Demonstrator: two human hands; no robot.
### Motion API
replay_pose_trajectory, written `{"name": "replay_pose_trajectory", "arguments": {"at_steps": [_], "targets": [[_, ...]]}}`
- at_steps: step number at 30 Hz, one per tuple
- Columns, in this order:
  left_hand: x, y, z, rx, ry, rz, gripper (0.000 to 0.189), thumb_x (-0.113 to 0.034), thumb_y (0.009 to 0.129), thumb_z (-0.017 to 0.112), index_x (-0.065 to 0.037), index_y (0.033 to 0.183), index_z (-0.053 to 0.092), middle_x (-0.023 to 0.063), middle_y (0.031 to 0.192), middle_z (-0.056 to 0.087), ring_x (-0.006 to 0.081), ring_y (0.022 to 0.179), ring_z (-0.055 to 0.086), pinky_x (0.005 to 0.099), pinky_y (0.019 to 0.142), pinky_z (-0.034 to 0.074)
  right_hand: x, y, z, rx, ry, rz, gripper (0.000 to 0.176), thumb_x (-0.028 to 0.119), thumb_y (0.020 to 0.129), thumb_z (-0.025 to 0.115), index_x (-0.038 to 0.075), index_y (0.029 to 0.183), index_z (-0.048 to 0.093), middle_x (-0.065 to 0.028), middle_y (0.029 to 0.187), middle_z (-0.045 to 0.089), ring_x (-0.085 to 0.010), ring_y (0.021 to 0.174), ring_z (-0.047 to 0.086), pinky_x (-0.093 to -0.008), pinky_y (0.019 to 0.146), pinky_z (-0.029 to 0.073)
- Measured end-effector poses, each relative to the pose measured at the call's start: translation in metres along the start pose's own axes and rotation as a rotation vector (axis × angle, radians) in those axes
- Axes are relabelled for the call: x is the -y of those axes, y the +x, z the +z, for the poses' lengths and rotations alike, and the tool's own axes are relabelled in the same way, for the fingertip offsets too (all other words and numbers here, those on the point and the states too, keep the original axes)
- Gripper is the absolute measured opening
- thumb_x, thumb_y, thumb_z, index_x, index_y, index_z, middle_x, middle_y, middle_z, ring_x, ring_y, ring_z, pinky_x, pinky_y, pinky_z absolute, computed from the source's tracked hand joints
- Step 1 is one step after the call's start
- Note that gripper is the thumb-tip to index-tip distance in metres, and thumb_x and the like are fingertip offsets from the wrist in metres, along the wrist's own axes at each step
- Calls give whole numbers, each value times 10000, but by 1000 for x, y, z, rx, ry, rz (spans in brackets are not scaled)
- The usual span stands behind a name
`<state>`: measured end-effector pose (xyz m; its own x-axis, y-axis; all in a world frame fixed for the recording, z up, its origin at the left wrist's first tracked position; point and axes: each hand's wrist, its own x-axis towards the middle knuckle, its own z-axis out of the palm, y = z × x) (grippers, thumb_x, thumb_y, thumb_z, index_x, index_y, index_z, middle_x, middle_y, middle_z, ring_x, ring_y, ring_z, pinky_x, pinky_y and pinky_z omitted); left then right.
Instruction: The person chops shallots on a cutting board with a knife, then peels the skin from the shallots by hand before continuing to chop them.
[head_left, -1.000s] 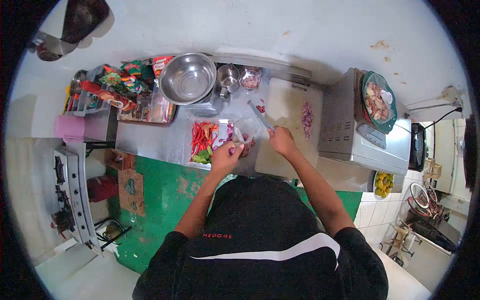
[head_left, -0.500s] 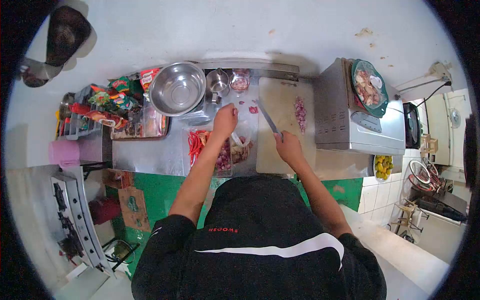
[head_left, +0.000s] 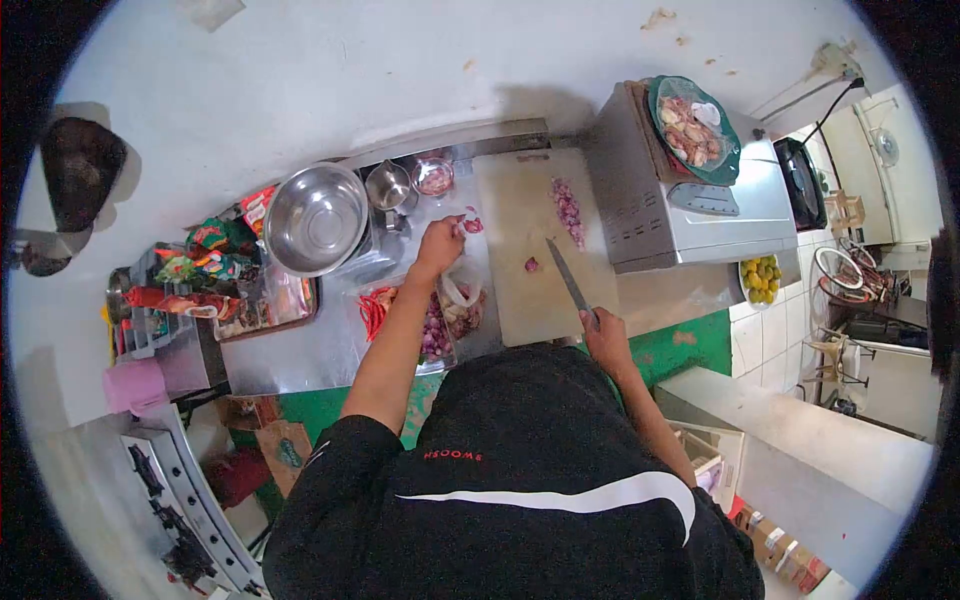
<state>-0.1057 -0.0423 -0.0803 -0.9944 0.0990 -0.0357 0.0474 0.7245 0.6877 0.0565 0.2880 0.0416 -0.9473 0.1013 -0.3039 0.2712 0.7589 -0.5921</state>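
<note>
My right hand [head_left: 606, 338] is wrapped round the handle of a knife [head_left: 570, 275], whose blade points away over the pale cutting board [head_left: 510, 210]. A small shallot piece [head_left: 531, 264] lies on the board, left of the blade. Farther up the board runs a row of chopped shallots [head_left: 567, 213]. My left hand [head_left: 441, 245] is left of the board with its fingers drawn together, right beside some reddish shallot bits [head_left: 472, 225] on the metal table; what is in the fingers is too small to tell. By my left forearm are red chillies [head_left: 374, 312] and whole shallots [head_left: 436, 338].
A large steel bowl [head_left: 316, 219], a steel jug [head_left: 389, 186] and a small glass bowl [head_left: 433, 177] stand along the back. To the right is a metal cabinet [head_left: 670, 225] bearing a green plate [head_left: 735, 150] of food. Seasoning packets [head_left: 220, 265] lie at the left.
The view has turned and shifted. The knife has moved from the shallot bits at the board's left edge onto the board, where a shallot piece now lies. My left hand is now beside the bits.
</note>
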Motion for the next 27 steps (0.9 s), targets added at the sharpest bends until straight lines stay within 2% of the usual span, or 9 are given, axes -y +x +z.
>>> {"name": "replay_pose_trajectory", "arguments": {"at_steps": [2, 4, 5, 7, 12, 14, 19, 21, 27], "targets": [[1, 4, 2, 88, -115, -96, 180, -158, 843, 597, 13, 896, 586, 211, 860, 663, 381, 803, 616, 406, 734, 499, -4, 1, 6, -11, -23, -105, 330, 273, 920, 575, -39, 818, 604, -286, 727, 602, -482, 697, 589, -521, 629, 458], [5, 9, 11, -85, -498, 65, 217, -172, 846, 610, 17, 810, 509, 187, 778, 645, 371, 756, 594, 390, 692, 472, 1, 2, 9, -12, -10, -115, 334, 277, 921, 574, -38, 815, 600, -286, 729, 603, -483, 702, 589, -521, 632, 460], [9, 9, 14, -83, -497, 66, 217, -172, 846, 610, 17, 810, 509, 187, 778, 645, 371, 756, 594, 390, 692, 472, 3, 3, 10, -14, -2, -128, 338, 281, 922, 573, -38, 812, 597, -286, 731, 603, -483, 706, 590, -521, 634, 462], [-46, -3, -22, -8, -382, -55, 155, -135, 872, 557, 16, 850, 527, 210, 828, 630, 382, 787, 593, 420, 717, 469, 5, 6, 12, -10, -5, -128, 337, 283, 923, 572, -38, 820, 594, -289, 741, 605, -483, 721, 593, -520, 643, 465], [-107, -31, -5, 94, -297, 27, 145, -82, 896, 469, 26, 937, 557, 250, 973, 604, 400, 938, 583, 459, 822, 445, -8, 16, 17, -5, -3, -156, 342, 299, 925, 569, -34, 854, 592, -292, 762, 613, -479, 758, 606, -522, 665, 472], [-107, -30, 19, 224, -302, 91, 146, -72, 886, 490, 18, 969, 567, 242, 957, 608, 403, 954, 586, 448, 834, 451, -11, 16, 12, 23, 14, -129, 339, 302, 926, 568, -31, 866, 594, -292, 770, 618, -479, 759, 609, -527, 666, 470], [-88, -12, 56, 159, -200, 189, 186, -112, 855, 598, -65, 1002, 703, 197, 960, 657, 352, 909, 637, 419, 802, 499, -36, 17, 2, 54, -19, -150, 333, 298, 925, 570, -28, 860, 595, -291, 778, 622, -477, 758, 610, -528, 668, 471], [-86, 1, 61, 139, -159, -24, 181, -193, 812, 683, -119, 966, 743, 157, 895, 692, 309, 854, 668, 403, 766, 520, -46, 17, -4, 78, -1, -153, 332, 297, 926, 571, -28, 857, 595, -290, 778, 622, -477, 759, 610, -528, 668, 471], [-104, 29, 51, 34, -28, -78, 172, -245, 776, 731, -127, 901, 729, 95, 838, 710, 264, 801, 685, 390, 717, 523, -64, 12, -23, 114, 50, -207, 316, 294, 919, 588, -18, 880, 617, -277, 734, 619, -471, 731, 611, -518, 637, 475]]}}
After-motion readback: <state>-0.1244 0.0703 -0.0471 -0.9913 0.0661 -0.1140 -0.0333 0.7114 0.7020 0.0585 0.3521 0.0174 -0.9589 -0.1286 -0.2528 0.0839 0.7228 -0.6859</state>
